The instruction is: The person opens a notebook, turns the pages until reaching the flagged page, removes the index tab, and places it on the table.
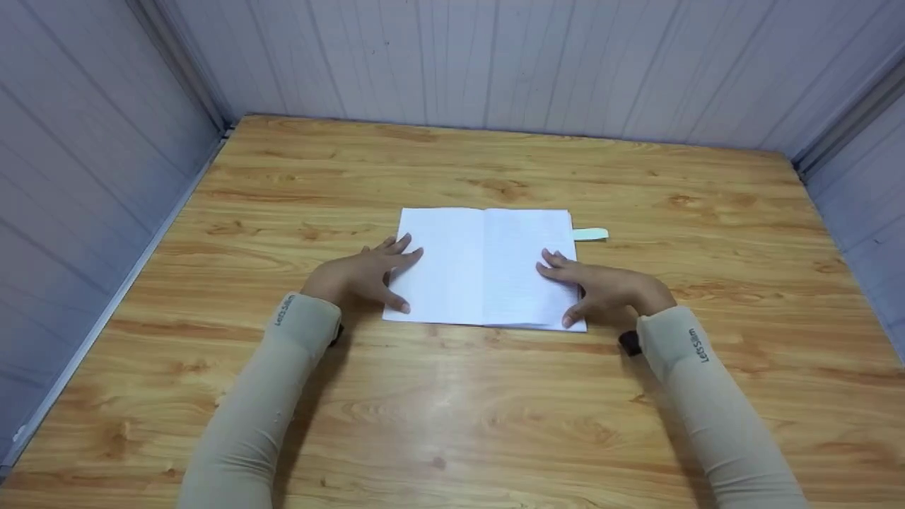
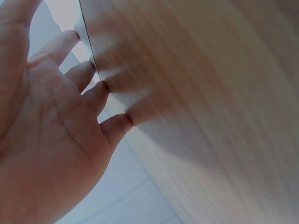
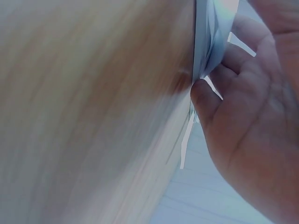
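An open notebook point(image 1: 452, 276) with white pages lies flat on the wooden table, its right page faintly ruled. A pale green strip point(image 1: 591, 234) sticks out past its right edge. My left hand point(image 1: 371, 274) rests at the left edge, fingers spread, thumb and index tips on the page. In the left wrist view, the other fingertips point(image 2: 122, 122) come down at the notebook's edge and the wood. My right hand point(image 1: 597, 286) lies over the right edge with spread fingers on the page. The right wrist view shows the page stack point(image 3: 205, 42) edge-on beside its fingers.
The wood-grain table point(image 1: 452, 410) stretches out around the notebook. Pale panelled walls point(image 1: 452, 63) stand behind it and on both sides. A dark band point(image 1: 629, 343) shows at the right wrist, below the beige sleeve point(image 1: 714, 403).
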A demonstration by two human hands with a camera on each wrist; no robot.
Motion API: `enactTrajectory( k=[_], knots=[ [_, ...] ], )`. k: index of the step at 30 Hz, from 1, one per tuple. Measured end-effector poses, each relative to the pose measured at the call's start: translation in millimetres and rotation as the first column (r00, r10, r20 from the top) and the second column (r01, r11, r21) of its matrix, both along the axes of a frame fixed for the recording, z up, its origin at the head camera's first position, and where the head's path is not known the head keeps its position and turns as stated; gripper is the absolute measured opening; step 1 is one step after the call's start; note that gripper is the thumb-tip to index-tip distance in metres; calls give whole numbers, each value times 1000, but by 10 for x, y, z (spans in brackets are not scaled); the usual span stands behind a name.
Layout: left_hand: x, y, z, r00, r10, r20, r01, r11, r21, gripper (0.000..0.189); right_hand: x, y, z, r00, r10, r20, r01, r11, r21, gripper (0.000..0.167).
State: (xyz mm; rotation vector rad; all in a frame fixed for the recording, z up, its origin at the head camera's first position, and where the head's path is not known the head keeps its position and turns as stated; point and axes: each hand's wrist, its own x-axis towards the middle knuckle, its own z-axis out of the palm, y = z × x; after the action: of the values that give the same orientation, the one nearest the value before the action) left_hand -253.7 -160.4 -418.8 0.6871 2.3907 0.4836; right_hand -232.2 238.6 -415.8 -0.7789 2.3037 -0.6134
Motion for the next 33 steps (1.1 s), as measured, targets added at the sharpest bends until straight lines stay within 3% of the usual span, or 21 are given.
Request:
enactTrajectory(
  k=[21,26,33],
  knots=[
    [-3,14,-11,1000,24,-16,-25,999,-27,101,0,-29,-19,999,-37,0,37,999,22,93],
    [26,62,34,999,51,-15,-52,998,-40,100,7,-22,-17,999,-35,0,35,999,19,93],
    [61,141,109,997,50,-58,-49,999,13,91,0,-17,-7,1000,-27,-3,27,999,17,92]
  ],
)
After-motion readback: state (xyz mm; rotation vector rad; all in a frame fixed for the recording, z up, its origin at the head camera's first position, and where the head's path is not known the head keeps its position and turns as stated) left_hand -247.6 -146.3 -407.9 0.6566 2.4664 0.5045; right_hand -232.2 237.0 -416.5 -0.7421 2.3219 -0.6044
